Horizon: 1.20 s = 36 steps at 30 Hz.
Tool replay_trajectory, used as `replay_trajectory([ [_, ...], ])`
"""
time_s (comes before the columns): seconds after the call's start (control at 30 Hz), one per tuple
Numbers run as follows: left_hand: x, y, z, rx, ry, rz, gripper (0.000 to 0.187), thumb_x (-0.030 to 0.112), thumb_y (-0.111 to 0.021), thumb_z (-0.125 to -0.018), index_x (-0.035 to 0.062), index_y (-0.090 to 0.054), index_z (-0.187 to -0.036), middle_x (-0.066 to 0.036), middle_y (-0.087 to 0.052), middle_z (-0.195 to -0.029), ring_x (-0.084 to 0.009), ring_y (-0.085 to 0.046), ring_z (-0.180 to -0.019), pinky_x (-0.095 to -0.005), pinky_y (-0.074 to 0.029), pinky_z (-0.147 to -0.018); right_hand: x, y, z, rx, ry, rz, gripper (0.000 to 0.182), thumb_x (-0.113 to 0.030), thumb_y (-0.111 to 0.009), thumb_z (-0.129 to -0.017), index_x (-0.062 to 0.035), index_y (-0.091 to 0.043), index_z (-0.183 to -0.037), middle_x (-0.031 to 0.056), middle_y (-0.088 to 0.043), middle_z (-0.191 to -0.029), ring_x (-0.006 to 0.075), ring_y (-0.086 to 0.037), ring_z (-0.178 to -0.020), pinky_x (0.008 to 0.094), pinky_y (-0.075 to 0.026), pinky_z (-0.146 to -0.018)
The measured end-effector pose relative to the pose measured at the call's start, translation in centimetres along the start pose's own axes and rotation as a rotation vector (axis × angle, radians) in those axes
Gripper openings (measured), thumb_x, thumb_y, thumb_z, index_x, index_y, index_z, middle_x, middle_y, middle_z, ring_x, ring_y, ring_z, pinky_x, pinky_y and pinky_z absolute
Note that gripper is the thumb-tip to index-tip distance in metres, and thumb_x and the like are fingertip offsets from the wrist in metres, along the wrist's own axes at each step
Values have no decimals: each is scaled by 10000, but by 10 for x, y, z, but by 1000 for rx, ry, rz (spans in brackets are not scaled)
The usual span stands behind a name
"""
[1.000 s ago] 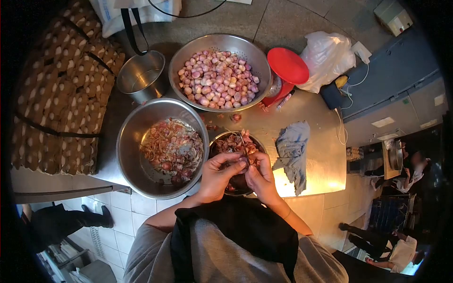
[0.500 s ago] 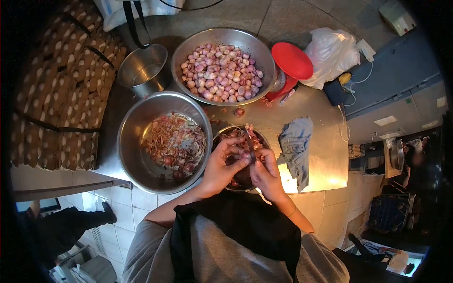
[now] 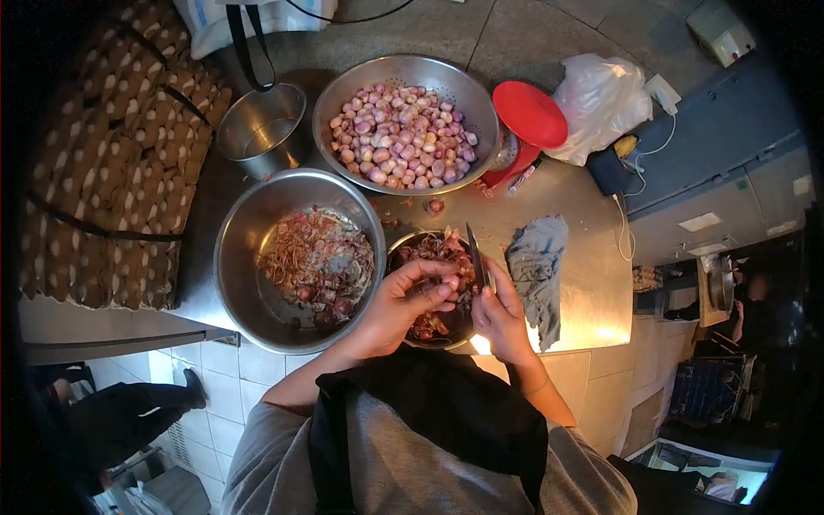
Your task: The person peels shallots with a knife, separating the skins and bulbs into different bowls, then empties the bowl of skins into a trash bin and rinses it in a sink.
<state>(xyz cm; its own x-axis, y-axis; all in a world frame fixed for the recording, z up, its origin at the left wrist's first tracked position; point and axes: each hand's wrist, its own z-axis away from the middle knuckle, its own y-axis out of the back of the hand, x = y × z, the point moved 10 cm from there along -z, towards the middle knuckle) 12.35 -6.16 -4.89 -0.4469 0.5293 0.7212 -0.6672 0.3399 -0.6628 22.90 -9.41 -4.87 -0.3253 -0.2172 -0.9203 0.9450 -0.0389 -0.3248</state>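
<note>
Apparently peeling is the step: the left hand (image 3: 407, 302) pinches a shallot (image 3: 451, 281) over the bowl (image 3: 457, 330), the right hand (image 3: 502, 313) grips a knife (image 3: 475, 251); the next stroke likely calls for a steady pinch; more shallots (image 3: 403, 137) lie in the colander (image 3: 470, 105) beyond

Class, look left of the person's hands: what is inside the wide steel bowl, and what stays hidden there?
Inside the wide steel bowl lie stringy brown scraps, papery skins and reddish bulbs. Part of its bottom shows bare; whatever lies beneath these is covered.
</note>
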Motion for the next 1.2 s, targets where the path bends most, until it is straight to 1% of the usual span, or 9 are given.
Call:
replay_trajectory([
  [0.17, 7, 2, -5, 61, -90, 45, 168, 10, -559, -805, 59, -509, -958, -29, -550, -942, -110, -535, -873, -254, -461, -762, 5, -17, 17, -103, 14, 11, 445, -176, -370, -915, -56, -251, -1327, -50, -285, -580, 34, -271, -463, 172, -232, -425],
  [0.2, 8, 4, -5, 72, -112, -4, 164, 11, -566, -802, 54, -511, -951, -27, -553, -928, -104, -535, -873, -243, -456, -759, 5, -21, 20, -174, -2, -9, 440, -175, -386, -911, -40, -276, -1315, -13, -448, -680, 73, -411, -538, 179, -358, -519],
  [0.27, 10, 7, -5, 92, -154, -101, 158, 14, -580, -796, 42, -514, -937, -23, -558, -900, -93, -534, -872, -222, -445, -752, 3, -14, 19, -75, 67, 284, 437, -178, -402, -905, -27, -297, -1302, 49, -524, -881, 134, -506, -725, 220, -400, -679],
  [0.37, 12, 9, -4, 118, -189, -111, 178, -2, -600, -776, 44, -506, -920, -18, -561, -880, -88, -530, -857, -212, -430, -755, -13, -18, 19, -8, 285, 594, 432, -176, -424, -896, -6, -325, -1281, 156, -476, -1204, 225, -471, -1094, 283, -335, -918],
  [0.43, 16, 8, -4, 117, -233, -162, 191, -11, -608, -765, 44, -501, -914, -17, -561, -880, -88, -527, -852, -215, -427, -764, -29, -28, 22, -10, 417, 720, 425, -163, -419, -897, -5, -325, -1280, 163, -485, -1194, 223, -467, -1105, 283, -343, -911],
  [0.67, 22, 6, -4, 148, -230, -160, 224, -54, -612, -738, 55, -483, -884, -14, -541, -884, -91, -516, -851, -237, -418, -787, 23, -5, 17, -1, -102, 64, 386, -139, -396, -904, 4, -354, -1260, 128, -503, -1141, 209, -496, -1026, 261, -360, -868],
  [0.77, 23, 5, -4, 127, -281, -186, 226, -42, -610, -747, 42, -494, -921, -27, -563, -901, -98, -530, -877, -230, -423, -801, 12, -6, 14, -45, 32, 186, 384, -143, -396, -907, -7, -354, -1265, 66, -537, -907, 131, -517, -784, 218, -395, -691],
  [0.9, 20, 6, -6, 126, -253, -213, 237, -64, -600, -743, 56, -481, -909, -34, -549, -941, -108, -526, -904, -254, -429, -813, 2, -10, 10, -26, 199, 293, 394, -154, -401, -910, -31, -339, -1279, -49, -343, -633, 28, -289, -510, 173, -236, -455],
  [1.2, 3, 2, -11, 48, -56, 276, 160, 1, -486, -841, 49, -474, -994, -71, -538, -1020, -169, -508, -1012, -315, -422, -878, -2, -8, 9, -23, 98, 42, 397, -172, -390, -914, -46, -337, -1287, -57, -321, -620, 30, -280, -493, 167, -226, -447],
])
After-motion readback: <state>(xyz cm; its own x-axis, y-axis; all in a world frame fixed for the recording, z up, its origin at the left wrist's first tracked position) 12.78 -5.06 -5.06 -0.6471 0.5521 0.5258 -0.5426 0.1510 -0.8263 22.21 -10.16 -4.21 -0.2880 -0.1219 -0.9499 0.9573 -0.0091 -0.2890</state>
